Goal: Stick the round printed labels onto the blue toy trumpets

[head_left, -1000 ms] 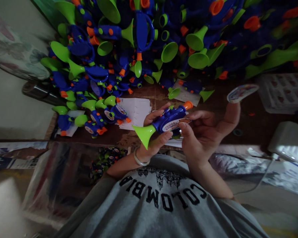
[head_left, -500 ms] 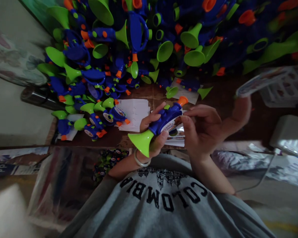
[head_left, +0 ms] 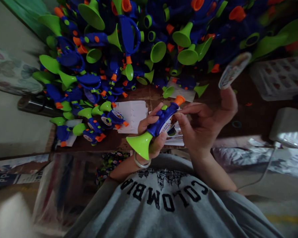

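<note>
My left hand (head_left: pixel 157 147) is closed around a blue toy trumpet (head_left: pixel 160 119) with a lime green bell and an orange mouthpiece. The bell points down and left, toward my body. On the trumpet's side lies an oval printed sticker (head_left: pixel 167 125). The thumb and forefinger of my right hand (head_left: pixel 201 130) pinch at the sticker's right edge, against the trumpet. A second oval sticker (head_left: pixel 234 70) clings to the tip of a raised finger of the same hand. Beneath the trumpet, partly hidden, is a stack of printed sheets (head_left: pixel 175 142).
A large heap of similar toy trumpets (head_left: pixel 91 79) covers the back of the table. Several with stickers (head_left: pixel 106 120) lie at the left by white paper sheets (head_left: pixel 132 114). At the right are a sticker sheet (head_left: pixel 279 77) and a white box with a cable (head_left: pixel 289 127). A dark flask (head_left: pixel 33 105) lies far left.
The raised right finger with the second sticker has swung left and more upright. Both hands keep their places on the trumpet; the whole view has shifted slightly.
</note>
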`<state>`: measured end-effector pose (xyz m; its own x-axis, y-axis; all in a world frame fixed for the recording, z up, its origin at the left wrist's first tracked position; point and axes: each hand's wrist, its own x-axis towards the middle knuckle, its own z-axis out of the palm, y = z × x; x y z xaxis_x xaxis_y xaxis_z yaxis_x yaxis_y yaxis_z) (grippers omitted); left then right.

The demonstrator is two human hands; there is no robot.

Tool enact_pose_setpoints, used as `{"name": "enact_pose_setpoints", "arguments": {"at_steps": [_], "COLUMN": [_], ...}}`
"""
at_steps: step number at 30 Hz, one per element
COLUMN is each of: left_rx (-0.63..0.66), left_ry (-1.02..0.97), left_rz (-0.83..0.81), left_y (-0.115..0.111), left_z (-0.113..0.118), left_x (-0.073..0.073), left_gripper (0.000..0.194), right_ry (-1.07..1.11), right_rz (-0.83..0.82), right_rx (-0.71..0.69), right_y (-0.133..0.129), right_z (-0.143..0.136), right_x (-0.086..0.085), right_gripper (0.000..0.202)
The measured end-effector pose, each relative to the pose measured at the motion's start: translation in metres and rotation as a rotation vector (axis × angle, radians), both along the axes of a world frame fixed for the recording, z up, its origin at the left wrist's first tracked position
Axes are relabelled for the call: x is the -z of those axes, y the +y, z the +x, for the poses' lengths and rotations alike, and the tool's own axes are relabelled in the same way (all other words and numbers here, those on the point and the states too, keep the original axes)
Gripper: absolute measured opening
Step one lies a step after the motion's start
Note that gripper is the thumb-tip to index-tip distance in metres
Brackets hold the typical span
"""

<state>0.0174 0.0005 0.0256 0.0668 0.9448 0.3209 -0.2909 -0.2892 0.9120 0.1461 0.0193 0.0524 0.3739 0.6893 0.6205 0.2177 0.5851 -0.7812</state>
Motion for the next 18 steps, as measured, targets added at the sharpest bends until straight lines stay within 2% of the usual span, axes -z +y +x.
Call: {"name": "enact_pose_setpoints", "arguments": {"at_steps": [2, 3, 5, 7, 8, 10, 11, 12, 13, 16, 18], "left_rx": [-0.031, -0.033, -0.054, -0.066, -0.062, -0.044, -0.035, -0.025, -0.004, 0.134, 0.167], "left_ry": [-0.032, -0.039, -0.040, -0.031, -0.037, -0.089, -0.123, -0.156, -0.182, -0.190, -0.141], "left_rz": [0.131, 0.136, 0.071, -0.030, -0.075, -0.124, -0.137, -0.153, -0.178, -0.261, -0.222], "left_y": [0.000, -0.001, -0.002, -0.004, -0.005, -0.005, -0.004, -0.003, -0.002, 0.001, 0.001], "left_z": [0.000, -0.001, -0.002, -0.004, -0.004, -0.001, 0.001, 0.004, 0.007, 0.011, 0.008], "left_x": [0.000, 0.000, 0.001, 0.000, 0.000, 0.002, 0.004, 0.007, 0.010, 0.021, 0.024], "left_gripper": [0.036, 0.036, 0.035, 0.042, 0.047, 0.057, 0.059, 0.059, 0.058, 0.050, 0.050], "right_ry": [-0.002, 0.000, 0.007, 0.029, 0.039, 0.054, 0.066, 0.080, 0.098, 0.130, 0.071], "right_rz": [0.062, 0.093, 0.121, 0.100, 0.074, 0.008, -0.009, -0.015, -0.005, 0.007, -0.045], "right_rx": [-0.001, 0.023, 0.102, 0.098, 0.028, -0.205, -0.285, -0.305, -0.258, 0.060, 0.144], "right_y": [0.007, 0.011, 0.018, 0.022, 0.022, 0.020, 0.019, 0.018, 0.018, 0.016, 0.011], "right_z": [0.003, 0.006, 0.013, 0.017, 0.017, 0.012, 0.009, 0.006, 0.005, 0.009, 0.015], "right_x": [0.005, 0.008, 0.016, 0.023, 0.025, 0.026, 0.025, 0.023, 0.021, 0.019, 0.024], "right_gripper": [0.079, 0.082, 0.087, 0.090, 0.092, 0.096, 0.096, 0.094, 0.088, 0.053, 0.035]}}
